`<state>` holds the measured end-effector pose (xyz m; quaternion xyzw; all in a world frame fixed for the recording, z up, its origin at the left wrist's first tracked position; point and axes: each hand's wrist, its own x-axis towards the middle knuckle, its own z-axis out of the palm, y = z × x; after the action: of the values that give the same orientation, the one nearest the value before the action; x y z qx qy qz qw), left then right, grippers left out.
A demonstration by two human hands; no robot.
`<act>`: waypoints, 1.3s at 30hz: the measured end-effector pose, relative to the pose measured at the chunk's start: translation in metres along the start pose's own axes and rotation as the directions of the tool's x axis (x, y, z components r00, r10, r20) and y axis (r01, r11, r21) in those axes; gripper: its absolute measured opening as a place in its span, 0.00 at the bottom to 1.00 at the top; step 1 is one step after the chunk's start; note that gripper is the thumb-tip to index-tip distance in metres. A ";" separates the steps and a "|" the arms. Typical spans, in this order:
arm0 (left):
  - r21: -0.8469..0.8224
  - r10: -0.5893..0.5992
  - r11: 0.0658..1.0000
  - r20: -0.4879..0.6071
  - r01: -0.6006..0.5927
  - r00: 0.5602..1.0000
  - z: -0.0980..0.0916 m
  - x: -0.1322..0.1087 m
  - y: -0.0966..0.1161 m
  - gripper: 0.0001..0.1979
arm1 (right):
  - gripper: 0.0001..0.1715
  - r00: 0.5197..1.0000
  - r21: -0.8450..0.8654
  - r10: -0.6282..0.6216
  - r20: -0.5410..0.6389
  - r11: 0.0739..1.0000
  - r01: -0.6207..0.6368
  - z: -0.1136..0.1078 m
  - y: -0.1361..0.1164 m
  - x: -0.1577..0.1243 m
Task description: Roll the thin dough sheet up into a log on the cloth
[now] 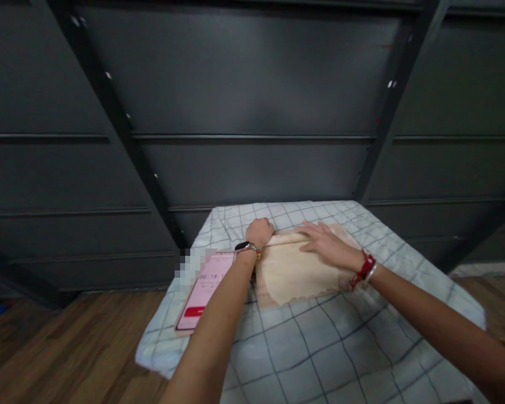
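Note:
A thin cream-coloured sheet point(297, 272) with an uneven front edge lies on a slightly larger pale brown mat point(270, 299). Along its far side runs a pale roll point(288, 238); whether it is a rolled-up edge or a separate bar I cannot tell. My left hand point(260, 230) is closed at the roll's left end, and what its fingers hold is hidden. Across the right part of the roll and sheet rests my right hand point(326, 244), its fingers stretched out and slightly spread.
A phone point(208, 289) showing a running timer lies left of the mat, partly behind my left forearm. Everything rests on a white checked cloth point(303, 342). A dark panelled metal wall point(252, 95) stands directly behind, with wooden flooring point(88, 342) below.

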<state>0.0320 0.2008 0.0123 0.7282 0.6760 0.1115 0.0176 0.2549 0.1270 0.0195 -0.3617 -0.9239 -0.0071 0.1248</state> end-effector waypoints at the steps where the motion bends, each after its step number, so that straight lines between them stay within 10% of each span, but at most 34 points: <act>1: -0.003 -0.003 1.000 0.003 0.003 1.000 0.000 -0.001 0.000 0.19 | 0.31 1.000 -0.002 0.000 0.021 1.000 0.000 -0.001 0.000 0.000; 39: 0.019 -0.026 0.999 -0.011 0.027 1.000 -0.003 -0.011 0.005 0.21 | 0.34 0.996 -0.063 -0.071 -0.060 0.996 0.067 -0.001 0.005 0.009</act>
<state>0.0353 0.1895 0.0143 0.7187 0.6867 0.1088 0.0082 0.2519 0.1366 0.0220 -0.3328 -0.9308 -0.0509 0.1421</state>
